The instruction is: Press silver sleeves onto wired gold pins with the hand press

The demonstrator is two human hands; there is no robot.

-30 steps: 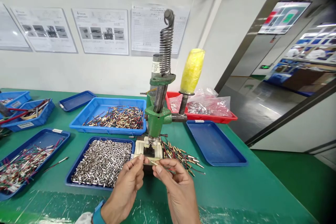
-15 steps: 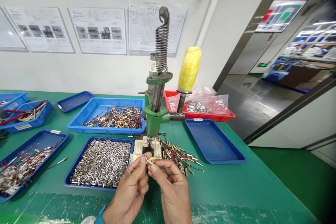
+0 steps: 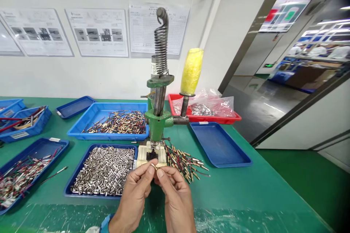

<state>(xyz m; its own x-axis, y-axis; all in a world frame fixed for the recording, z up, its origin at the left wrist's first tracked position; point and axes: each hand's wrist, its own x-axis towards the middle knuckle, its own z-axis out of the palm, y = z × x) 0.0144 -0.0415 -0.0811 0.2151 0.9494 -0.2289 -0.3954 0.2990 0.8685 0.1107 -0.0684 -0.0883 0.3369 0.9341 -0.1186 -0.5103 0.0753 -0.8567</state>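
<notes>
Green, smooth matting is spread over the counter (image 3: pixel 246 189), and a white wall with papers stuck on it is seen behind.

Near the front edge, a small shiny metal pin (image 3: pixel 153 166) is held up between both hands, just in front of the press (image 3: pixel 157 122). The fingers of the left hand (image 3: pixel 136 193) are pinched tight on the pin. The fingers of the right hand (image 3: pixel 175 196) are pinched on it too, so the two sets of fingertips are touching. Only a tiny bit of the pin is seen; the rest is hidden by the fingers.

The press is made of green painted metal and stands tall. A grey coiled spring (image 3: pixel 160 49) is fixed on top, and a round handle (image 3: pixel 191 71) wrapped in yellow sticks up on its right. A white block (image 3: pixel 142 154) is set at its foot.

Just left of the hands, a blue plastic tube tray (image 3: pixel 93 195) is heaped with little silver tubes (image 3: pixel 105 169), bumpy and bright. Its rim is close to the left hand. Right of the block, thin red and dark wires (image 3: pixel 186 158) with gold tips are piled loose on the counter, near the right hand. Farther right, a flat tray (image 3: pixel 218 145) with a low rim is laid, and behind it a red tray (image 3: pixel 218 120) with crinkly clear bags (image 3: pixel 210 105).

Bare green counter is seen right of the hands and along the front edge.
</notes>
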